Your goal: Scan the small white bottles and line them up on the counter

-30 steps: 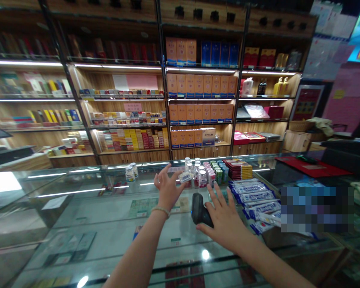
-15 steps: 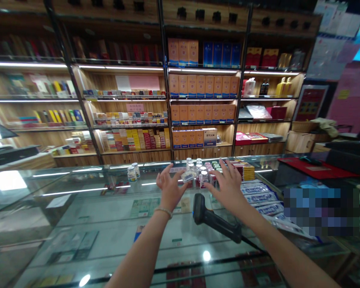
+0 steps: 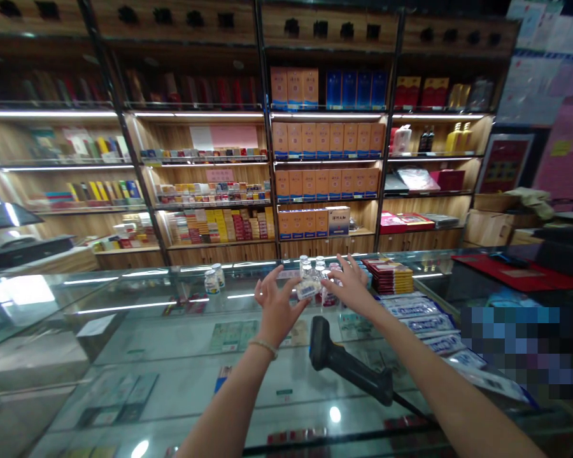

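My left hand (image 3: 279, 305) grips a small pale jar (image 3: 307, 289) between thumb and fingers, its barcode label facing me. My right hand (image 3: 348, 283) reaches in from the right, its fingertips at several small white-capped jars (image 3: 319, 264) grouped on the glass counter; whether it grips one is hidden. A black handheld scanner (image 3: 348, 362) lies on the glass just below both hands, its cable running to the lower right. Two more white-capped jars (image 3: 212, 280) stand apart on the left.
Right of the jars sits a stack of red and yellow packs (image 3: 390, 277), with blue and white packets (image 3: 427, 321) in front of it. A red mat (image 3: 510, 272) lies farther right. Stocked shelves (image 3: 267, 245) stand behind the glass counter (image 3: 172, 343).
My right hand has moved left onto the jar group, and its fingers have drawn closer together. The jar in my left hand now shows its barcode more clearly. The view has shifted slightly.
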Motion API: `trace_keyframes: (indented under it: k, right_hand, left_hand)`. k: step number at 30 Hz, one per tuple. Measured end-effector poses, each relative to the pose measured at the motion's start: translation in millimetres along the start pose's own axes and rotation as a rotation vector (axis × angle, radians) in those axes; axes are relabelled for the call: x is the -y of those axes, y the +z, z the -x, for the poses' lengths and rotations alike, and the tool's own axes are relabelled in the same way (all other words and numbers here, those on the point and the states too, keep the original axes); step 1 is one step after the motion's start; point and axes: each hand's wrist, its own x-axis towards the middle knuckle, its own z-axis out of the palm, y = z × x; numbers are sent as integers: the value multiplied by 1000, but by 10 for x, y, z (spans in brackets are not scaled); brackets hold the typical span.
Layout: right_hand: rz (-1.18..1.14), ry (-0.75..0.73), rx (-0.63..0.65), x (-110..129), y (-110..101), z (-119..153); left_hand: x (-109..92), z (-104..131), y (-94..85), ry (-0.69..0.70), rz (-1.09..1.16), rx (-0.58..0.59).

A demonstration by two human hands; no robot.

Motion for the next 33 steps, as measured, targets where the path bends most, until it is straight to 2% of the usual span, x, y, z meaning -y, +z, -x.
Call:
trace_keyframes:
  k: [7, 11, 18, 23, 26, 30, 33]
  right_hand:
    - [-92, -59, -37, -196, -136, 29]
    - [-96, -147, -4, -232, -226, 60]
    - [-124, -256, 21, -195, -283, 107]
    - [-135, -219, 16, -132, -289, 125]
    - [-136, -187, -47, -84, -255, 130]
    - [-144, -66, -171, -18, -180, 141]
    - [-160, 6, -169, 33, -136, 156]
  left_hand:
    - [-101, -49, -47, 25, 103, 109]
    - [-36, -114, -46, -2, 163, 161]
    - [25, -148, -46, 63, 255, 344]
    - [-28, -155, -59, 40, 240, 276]
    - [-66, -157, -58, 12, 224, 208]
    - [-154, -135, -60, -28, 185, 111]
    - [-227, -114, -52, -46, 165, 45]
